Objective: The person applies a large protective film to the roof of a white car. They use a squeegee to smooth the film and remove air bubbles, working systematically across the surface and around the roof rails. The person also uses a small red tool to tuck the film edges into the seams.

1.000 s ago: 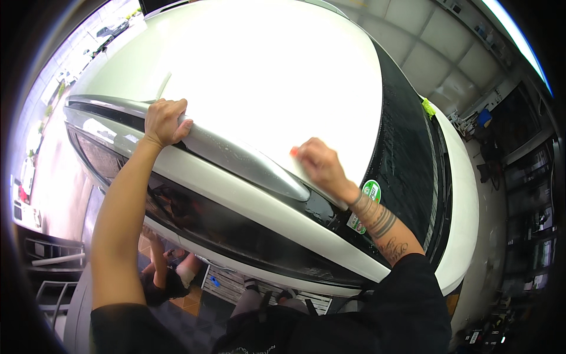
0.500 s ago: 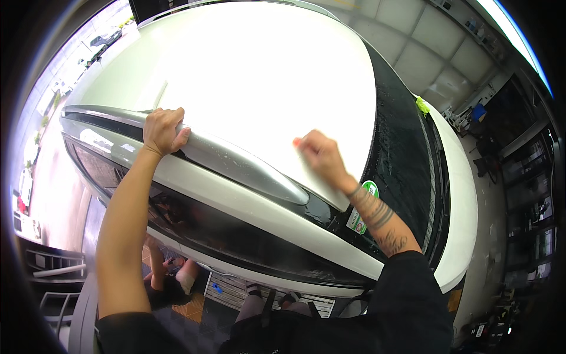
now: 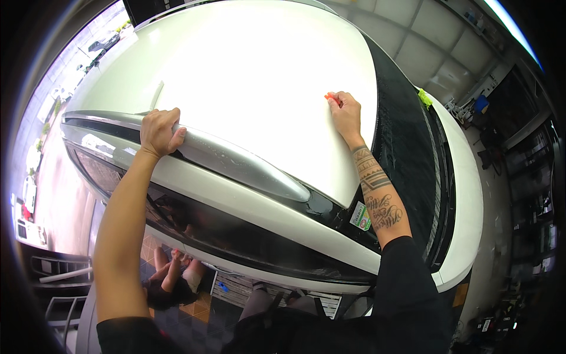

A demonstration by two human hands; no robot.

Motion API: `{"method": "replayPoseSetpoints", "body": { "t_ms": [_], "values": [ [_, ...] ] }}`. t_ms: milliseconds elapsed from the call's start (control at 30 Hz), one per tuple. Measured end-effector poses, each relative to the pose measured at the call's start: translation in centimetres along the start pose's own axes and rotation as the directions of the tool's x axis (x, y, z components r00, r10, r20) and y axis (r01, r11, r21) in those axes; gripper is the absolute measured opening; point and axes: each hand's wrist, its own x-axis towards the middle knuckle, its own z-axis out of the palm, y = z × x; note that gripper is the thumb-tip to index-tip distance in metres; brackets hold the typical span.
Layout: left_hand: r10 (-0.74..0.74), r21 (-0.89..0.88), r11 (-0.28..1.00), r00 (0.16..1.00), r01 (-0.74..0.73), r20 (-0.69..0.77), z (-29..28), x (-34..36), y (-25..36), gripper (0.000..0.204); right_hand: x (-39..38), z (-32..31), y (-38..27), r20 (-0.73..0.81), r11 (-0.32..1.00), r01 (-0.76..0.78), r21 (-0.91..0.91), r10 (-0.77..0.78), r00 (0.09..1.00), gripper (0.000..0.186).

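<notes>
A white car roof (image 3: 259, 76) spreads out below my arms, brightly lit and washed out over much of it. My left hand (image 3: 158, 133) is wrapped round the silver roof rail (image 3: 236, 158), which carries water drops. Over the roof's right part, near the windshield edge, my right hand (image 3: 346, 115) pinches a small orange-red piece (image 3: 332, 98) against or just above the paint. Fingers cover most of that piece, so its kind does not show. Beside my right forearm, a green and white sticker (image 3: 360, 217) sits on the dark, wet windshield (image 3: 407, 159).
A person (image 3: 172, 283) crouches low beside the car, at lower left. A slatted white platform (image 3: 244, 300) lies under my feet, with a small blue object (image 3: 223, 287) on it. A yellow-green cloth (image 3: 425, 98) rests at the windshield's far side. Metal railings (image 3: 62, 312) stand at left.
My right hand has swept away from me and slightly right across the roof, with the orange-red piece in it. My left hand stays on the rail. The crouching person has shifted a little.
</notes>
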Motion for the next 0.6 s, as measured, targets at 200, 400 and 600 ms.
{"method": "replayPoseSetpoints", "body": {
  "t_ms": [200,400,600],
  "values": [
    [-0.062,0.037,0.998,0.998,0.06,0.033,-1.0,-0.7,0.1,0.039,-2.8,3.0,-2.0,0.39,0.867,0.489,-0.098,-0.419,0.82,0.004],
    [-0.069,0.006,0.998,0.998,0.068,0.01,-1.2,-1.2,-0.3,0.032,-1.6,4.7,-1.7,0.281,0.905,0.366,-0.217,-0.301,0.911,0.007],
    [-0.32,-0.038,0.941,0.919,0.337,0.232,-2.1,1.3,0.0,0.02,1.0,2.2,-0.3,0.01,0.992,0.017,-0.123,-0.016,1.0,0.006]
  ]
}}
